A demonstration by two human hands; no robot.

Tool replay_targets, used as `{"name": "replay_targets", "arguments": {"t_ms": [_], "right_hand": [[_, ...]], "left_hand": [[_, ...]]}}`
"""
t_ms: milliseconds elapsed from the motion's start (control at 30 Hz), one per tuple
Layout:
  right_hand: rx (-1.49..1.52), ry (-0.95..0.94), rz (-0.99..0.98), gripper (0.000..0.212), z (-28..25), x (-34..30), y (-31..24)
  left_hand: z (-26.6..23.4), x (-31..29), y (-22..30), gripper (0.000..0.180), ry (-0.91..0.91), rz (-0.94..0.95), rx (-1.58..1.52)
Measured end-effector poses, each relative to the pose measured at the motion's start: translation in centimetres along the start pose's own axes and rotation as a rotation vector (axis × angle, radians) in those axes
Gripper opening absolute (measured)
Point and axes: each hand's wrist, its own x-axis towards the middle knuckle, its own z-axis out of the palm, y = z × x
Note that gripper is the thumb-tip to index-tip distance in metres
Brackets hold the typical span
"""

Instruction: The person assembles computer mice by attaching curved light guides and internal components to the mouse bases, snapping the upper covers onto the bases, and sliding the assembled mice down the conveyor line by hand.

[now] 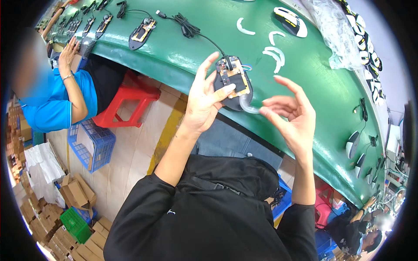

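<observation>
My left hand [201,104] grips an opened computer mouse [238,73] above the table's near edge. Its thumb presses on the tan circuit board, which is fixed on a black base. A black cable [204,35] runs from the far end of the mouse to a coiled bundle and a USB plug. At the near right edge of the base sits a clear curved strip [247,105]. The thumb and a finger of my right hand [292,117] pinch its outer end, with the index finger raised. Similar curved strips [275,56] lie farther back on the table.
On the green table [183,65], another opened mouse [142,34] lies left and a white-and-black mouse shell [291,21] far right. Clear plastic bags [333,35] lie behind. A co-worker in blue [56,104] sits left near a red stool [126,102] and blue crate [91,143].
</observation>
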Motion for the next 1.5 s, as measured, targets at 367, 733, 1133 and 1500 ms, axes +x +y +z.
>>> {"name": "replay_targets", "arguments": {"t_ms": [367, 733, 1133, 1500], "right_hand": [[-0.067, -0.139, 0.187, 0.081, 0.5, 3.0, -0.2], [0.182, 0.365, -0.144, 0.032, 6.6, -0.8, 3.3], [0.178, 0.276, 0.089, 0.064, 1.7, -1.1, 0.8], [-0.013, 0.14, 0.261, 0.071, -0.4, -0.5, -0.7]], "left_hand": [[0.2, -1.2, -0.9, 0.091, -0.133, 0.086, 0.297], [1.3, -1.2, -1.8, 0.095, 0.014, 0.133, 0.126], [1.6, -1.6, -2.1, 0.065, -0.056, -0.021, -0.089], [1.4, -1.7, -2.3, 0.066, -0.056, -0.033, -0.029]]}}
